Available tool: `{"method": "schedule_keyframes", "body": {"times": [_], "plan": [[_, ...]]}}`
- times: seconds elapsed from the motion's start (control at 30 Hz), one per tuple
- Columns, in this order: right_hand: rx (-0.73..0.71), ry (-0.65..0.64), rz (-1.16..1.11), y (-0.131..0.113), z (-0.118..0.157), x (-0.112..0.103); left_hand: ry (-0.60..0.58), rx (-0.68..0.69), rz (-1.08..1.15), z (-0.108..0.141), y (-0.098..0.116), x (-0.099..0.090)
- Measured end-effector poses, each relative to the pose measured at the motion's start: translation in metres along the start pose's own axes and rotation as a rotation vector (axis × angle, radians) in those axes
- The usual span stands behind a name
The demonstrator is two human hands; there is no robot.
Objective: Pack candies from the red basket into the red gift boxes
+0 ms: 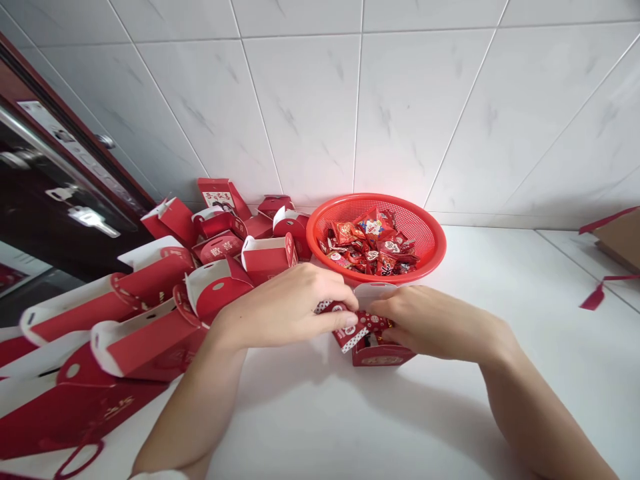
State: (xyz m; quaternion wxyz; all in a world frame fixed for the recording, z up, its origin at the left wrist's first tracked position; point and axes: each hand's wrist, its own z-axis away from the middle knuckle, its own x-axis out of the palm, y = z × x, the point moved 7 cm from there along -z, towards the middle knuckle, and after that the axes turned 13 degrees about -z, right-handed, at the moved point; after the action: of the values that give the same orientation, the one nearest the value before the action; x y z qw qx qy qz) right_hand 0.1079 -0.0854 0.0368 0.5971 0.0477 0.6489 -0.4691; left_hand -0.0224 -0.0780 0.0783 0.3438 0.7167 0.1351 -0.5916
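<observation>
My left hand (313, 307) grips a small red patterned packet (349, 331) with white dotted edges, thumb on top, tilted over the left side of an open red candy box (384, 356). The fingers of my right hand (417, 319) are bent down inside that box, closed around something I cannot make out. The box stands upright on the white tabletop, its pale flap raised at the back. Some wrapped contents show between my hands, mostly covered by my fingers. Just behind the box sits a red plastic basket (437, 257) of wrapped candies (375, 230).
Several red folded gift boxes (150, 340) crowd the left side, many with open tops. White tiled wall (310, 100) closes off the back. A dark door with keys (93, 219) stands at far left. At the right edge are a brown carton (620, 240) and a red tassel (593, 297).
</observation>
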Motion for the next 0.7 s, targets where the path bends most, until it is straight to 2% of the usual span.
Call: {"method": "schedule_keyframes", "body": {"times": [0.17,0.23,0.3,0.4,0.5,0.6,0.7], "plan": [[-0.045,0.141,-0.371,-0.002,0.008,-0.027,0.337,-0.122,0.113,-0.008,-0.006,-0.010],[-0.057,0.252,-0.491,0.003,0.006,-0.036,0.398,-0.134,0.164,-0.012,-0.008,-0.008],[-0.068,0.364,-0.576,0.009,0.004,-0.043,0.404,-0.144,0.215,-0.015,-0.010,-0.005],[-0.082,0.444,-0.674,0.017,0.004,-0.051,0.373,-0.221,0.271,-0.015,-0.016,0.000],[-0.041,0.521,-0.575,0.021,0.015,-0.062,0.296,-0.317,0.188,-0.012,-0.019,0.005],[-0.003,0.527,-0.416,0.019,0.027,-0.066,0.087,-0.333,0.048,-0.010,-0.012,0.019],[-0.027,0.388,-0.285,0.008,0.029,-0.056,-0.164,-0.301,0.009,-0.008,0.000,0.041]]}}
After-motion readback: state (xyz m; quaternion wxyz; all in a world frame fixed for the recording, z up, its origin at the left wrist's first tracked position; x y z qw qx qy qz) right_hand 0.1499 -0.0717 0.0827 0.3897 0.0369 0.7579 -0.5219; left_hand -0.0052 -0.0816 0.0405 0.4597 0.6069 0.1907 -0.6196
